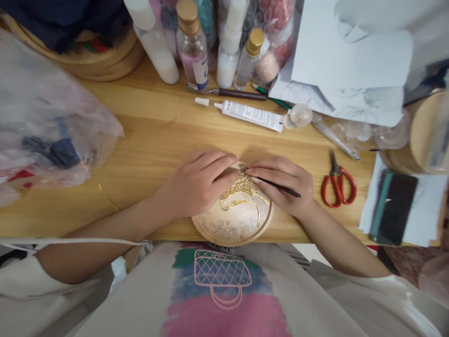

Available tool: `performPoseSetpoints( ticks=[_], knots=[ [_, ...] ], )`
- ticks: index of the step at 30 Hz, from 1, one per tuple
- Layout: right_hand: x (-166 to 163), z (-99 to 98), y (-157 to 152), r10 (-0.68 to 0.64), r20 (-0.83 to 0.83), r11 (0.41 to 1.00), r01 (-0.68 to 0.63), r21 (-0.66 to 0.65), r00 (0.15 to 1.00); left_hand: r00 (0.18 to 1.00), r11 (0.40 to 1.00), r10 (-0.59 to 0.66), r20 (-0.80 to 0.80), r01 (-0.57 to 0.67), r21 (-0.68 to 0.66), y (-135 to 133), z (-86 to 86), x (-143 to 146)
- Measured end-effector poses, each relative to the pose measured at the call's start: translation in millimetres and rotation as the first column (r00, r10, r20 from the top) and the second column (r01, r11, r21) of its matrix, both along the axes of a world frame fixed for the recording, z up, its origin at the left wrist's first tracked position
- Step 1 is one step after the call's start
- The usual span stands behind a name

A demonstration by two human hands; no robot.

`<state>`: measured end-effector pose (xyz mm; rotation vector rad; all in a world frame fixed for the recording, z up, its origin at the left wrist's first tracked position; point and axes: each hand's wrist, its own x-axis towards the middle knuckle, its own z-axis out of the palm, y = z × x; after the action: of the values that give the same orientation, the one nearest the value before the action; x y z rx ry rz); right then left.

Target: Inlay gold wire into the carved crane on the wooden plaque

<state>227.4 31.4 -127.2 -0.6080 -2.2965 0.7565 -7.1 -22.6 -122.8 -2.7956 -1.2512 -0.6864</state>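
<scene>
A round wooden disc [224,224] lies at the table's front edge. On its face is a crane design [242,192] laid out in gold wire, above pencil-like wave lines. My left hand [196,182] rests over the disc's left side, its fingers bent and the thumb close to the index finger; whatever is between their tips is hidden. My right hand [287,182] covers the upper right of the disc. It is closed around a slim dark tool [280,186], whose tip reaches the top of the wire design, close to my left fingertips.
Red-handled pliers [338,185] lie right of my right hand, with a phone [398,208] on paper beyond. Behind the disc are a white tube [250,114], a dark-handled tool [242,94] and several bottles [192,51]. A plastic bag [52,126] fills the left side.
</scene>
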Motion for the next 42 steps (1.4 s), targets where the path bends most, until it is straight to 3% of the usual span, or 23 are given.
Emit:
performPoseSetpoints(
  ticks=[11,42],
  knots=[
    [-0.7,0.6,0.4,-0.002,0.001,1.000,0.002,-0.027,1.000,1.000,0.999,0.014,0.024,-0.015,0.030,0.5,-0.9,1.8],
    [-0.7,-0.5,1.1,-0.031,-0.032,0.996,0.028,-0.080,0.999,0.995,0.999,0.006,-0.104,-0.001,0.050,-1.4,2.1,2.8]
  ],
)
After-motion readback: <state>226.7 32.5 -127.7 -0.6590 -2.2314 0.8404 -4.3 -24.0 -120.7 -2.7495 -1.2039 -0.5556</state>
